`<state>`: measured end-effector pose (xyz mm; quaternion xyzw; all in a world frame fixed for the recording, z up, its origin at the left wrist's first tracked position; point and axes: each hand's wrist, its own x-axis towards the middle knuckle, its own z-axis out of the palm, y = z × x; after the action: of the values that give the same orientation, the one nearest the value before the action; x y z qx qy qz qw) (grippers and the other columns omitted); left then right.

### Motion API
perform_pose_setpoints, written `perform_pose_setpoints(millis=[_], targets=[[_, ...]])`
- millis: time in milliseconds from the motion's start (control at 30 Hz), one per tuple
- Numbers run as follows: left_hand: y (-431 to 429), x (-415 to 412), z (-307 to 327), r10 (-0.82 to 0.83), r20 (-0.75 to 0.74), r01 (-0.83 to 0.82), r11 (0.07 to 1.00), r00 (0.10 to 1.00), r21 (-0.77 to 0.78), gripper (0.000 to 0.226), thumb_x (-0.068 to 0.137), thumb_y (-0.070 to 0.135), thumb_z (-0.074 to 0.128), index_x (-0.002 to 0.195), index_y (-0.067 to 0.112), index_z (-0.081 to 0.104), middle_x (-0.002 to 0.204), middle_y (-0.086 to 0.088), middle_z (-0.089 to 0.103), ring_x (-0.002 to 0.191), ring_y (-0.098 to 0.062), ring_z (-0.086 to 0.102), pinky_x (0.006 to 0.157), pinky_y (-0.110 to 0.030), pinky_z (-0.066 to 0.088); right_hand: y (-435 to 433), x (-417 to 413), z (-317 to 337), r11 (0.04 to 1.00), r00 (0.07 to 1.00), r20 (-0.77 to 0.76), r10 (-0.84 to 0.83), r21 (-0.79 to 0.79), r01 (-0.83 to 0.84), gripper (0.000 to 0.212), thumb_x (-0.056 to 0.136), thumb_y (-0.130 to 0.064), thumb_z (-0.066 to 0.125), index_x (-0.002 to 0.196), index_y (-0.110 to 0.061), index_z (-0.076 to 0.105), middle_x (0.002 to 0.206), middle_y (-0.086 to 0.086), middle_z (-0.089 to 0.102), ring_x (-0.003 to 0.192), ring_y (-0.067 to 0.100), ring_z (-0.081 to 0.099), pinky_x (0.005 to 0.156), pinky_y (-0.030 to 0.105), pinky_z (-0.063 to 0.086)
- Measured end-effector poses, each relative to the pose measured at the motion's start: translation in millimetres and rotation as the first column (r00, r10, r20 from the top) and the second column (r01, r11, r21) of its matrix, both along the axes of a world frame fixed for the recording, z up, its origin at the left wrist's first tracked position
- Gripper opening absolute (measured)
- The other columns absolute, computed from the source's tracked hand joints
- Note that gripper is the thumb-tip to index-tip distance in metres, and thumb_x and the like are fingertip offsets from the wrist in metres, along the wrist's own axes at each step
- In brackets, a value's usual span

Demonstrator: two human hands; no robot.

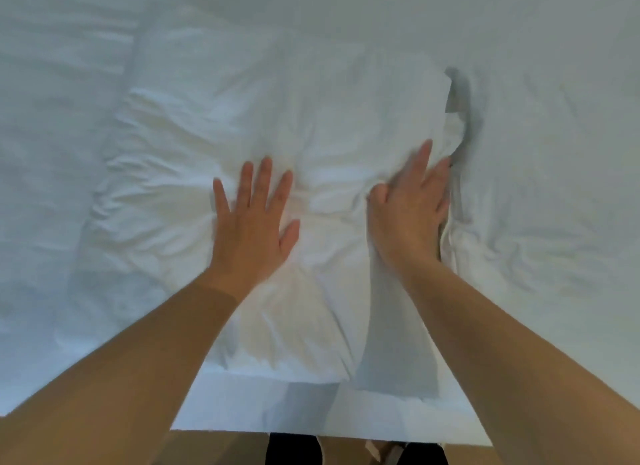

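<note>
Soft white fabric pillow [311, 145], crumpled, on pale bed sheet [540, 135] near its front edge — is pinned by left hand [249, 222], fingers flat and splayed, its open end pressed by right hand [412, 208], fingers straight, together, seemingly for smoothing.

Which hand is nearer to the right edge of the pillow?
Right. The right hand lies along the pillow at its right edge; the left hand presses flat on its middle.

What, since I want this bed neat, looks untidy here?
The pillow is heavily creased, and its case bunches loose at the right end beside the right hand. The left hand presses flat on it. No damage shows.
</note>
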<state>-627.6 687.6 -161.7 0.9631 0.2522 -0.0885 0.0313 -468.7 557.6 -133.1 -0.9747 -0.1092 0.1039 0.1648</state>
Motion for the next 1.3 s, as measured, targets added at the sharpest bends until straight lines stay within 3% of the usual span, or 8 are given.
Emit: perform_pose_setpoints(millis=[67, 167, 333, 533, 667, 767, 967, 1300], targets=[[20.3, 29.1, -5.6, -0.010, 0.065, 0.006, 0.998, 0.998, 0.058, 0.068, 0.094, 0.049, 0.015, 0.155, 0.020, 0.008, 0.162, -0.013, 0.005, 0.149, -0.034, 0.006, 0.112, -0.067, 0.009, 15.7, 7.0, -8.8, 0.969, 0.952, 0.205, 0.226, -0.149, -0.198, 0.071, 0.095, -0.038, 0.033, 0.157, -0.021, 0.003, 0.163, 0.014, -0.002, 0.150, 0.035, -0.001, 0.117, 0.060, 0.001], [38.6, 50.1, -36.5, -0.040, 0.098, 0.030, 0.995, 0.994, 0.098, 0.066, 0.096, 0.050, 0.019, 0.155, 0.023, 0.007, 0.162, -0.012, 0.004, 0.149, -0.034, 0.004, 0.112, -0.068, 0.007, 13.4, 16.7, -57.3, 0.876, 0.879, 0.132, 0.459, -0.231, -0.423, 0.068, 0.095, -0.053, 0.025, 0.156, -0.032, 0.004, 0.163, 0.012, -0.007, 0.150, 0.035, -0.005, 0.117, 0.062, -0.001], [49.6, 22.4, -63.6, -0.081, 0.007, 0.079, 0.990, 0.997, 0.114, 0.065, 0.097, 0.051, 0.022, 0.155, 0.024, 0.011, 0.163, -0.009, 0.003, 0.149, -0.032, 0.002, 0.113, -0.067, 0.003, -17.2, 19.1, -101.8, 0.823, 0.870, -0.015, 0.492, -0.316, -0.471, 0.071, 0.098, -0.055, 0.028, 0.156, -0.028, 0.000, 0.161, 0.020, -0.007, 0.149, 0.036, -0.002, 0.118, 0.058, 0.005], [91.4, -49.4, -23.0, 0.281, -0.090, -0.274, 0.958, 0.956, 0.082, 0.079, 0.091, 0.065, 0.028, 0.155, 0.024, 0.007, 0.162, -0.012, -0.004, 0.149, -0.034, -0.003, 0.111, -0.069, 0.004, 11.6, -13.6, -49.0, 0.867, 0.900, -0.083, 0.429, -0.243, -0.436, 0.069, 0.098, -0.053, 0.028, 0.155, -0.031, -0.004, 0.161, 0.011, -0.019, 0.148, 0.037, -0.015, 0.113, 0.066, 0.001], [135.8, -75.5, -15.3, 0.785, -0.082, -0.760, 0.560, 0.614, -0.329, 0.116, 0.066, 0.086, 0.050, 0.153, 0.027, 0.000, 0.158, -0.018, 0.016, 0.140, -0.043, 0.029, 0.102, -0.064, 0.035, 25.3, -35.4, -52.3, 0.911, 0.921, -0.164, 0.353, -0.164, -0.378, 0.068, 0.096, -0.059, 0.025, 0.153, -0.040, -0.007, 0.161, 0.000, -0.023, 0.146, 0.035, -0.021, 0.110, 0.072, 0.002], [155.3, -85.2, -13.9, 0.877, -0.214, -0.791, 0.252, 0.430, -0.558, 0.117, 0.062, 0.077, 0.066, 0.151, 0.018, 0.017, 0.144, -0.016, 0.042, 0.121, -0.039, 0.051, 0.072, -0.042, 0.050, 20.9, -35.4, -74.7, 0.886, 0.912, -0.210, 0.352, -0.238, -0.397, 0.074, 0.095, -0.064, 0.024, 0.152, -0.039, -0.015, 0.158, -0.001, -0.031, 0.145, 0.038, -0.025, 0.109, 0.074, 0.001], [161.7, -88.4, 18.6, 0.838, -0.309, -0.712, 0.127, 0.450, -0.691, 0.090, 0.064, 0.063, 0.077, 0.133, 0.011, 0.053, 0.119, -0.007, 0.062, 0.100, -0.028, 0.061, 0.089, -0.038, 0.049, 17.2, -23.9, -64.6, 0.875, 0.880, -0.313, 0.357, -0.219, -0.432, 0.075, 0.096, -0.063, 0.029, 0.152, -0.040, -0.013, 0.158, -0.003, -0.031, 0.145, 0.036, -0.026, 0.109, 0.073, 0.002], [120.0, -45.7, 135.1, 0.805, -0.237, -0.614, 0.190, 0.545, -0.766, 0.051, 0.078, 0.040, 0.077, 0.116, 0.009, 0.063, 0.096, -0.008, 0.067, 0.080, -0.023, 0.065, 0.068, -0.030, 0.051, 36.7, -51.2, 15.2, 0.959, 0.769, -0.583, 0.263, 0.070, -0.275, 0.066, 0.097, -0.064, 0.029, 0.152, -0.045, -0.003, 0.164, -0.003, -0.011, 0.150, 0.027, -0.009, 0.115, 0.061, 0.001]])
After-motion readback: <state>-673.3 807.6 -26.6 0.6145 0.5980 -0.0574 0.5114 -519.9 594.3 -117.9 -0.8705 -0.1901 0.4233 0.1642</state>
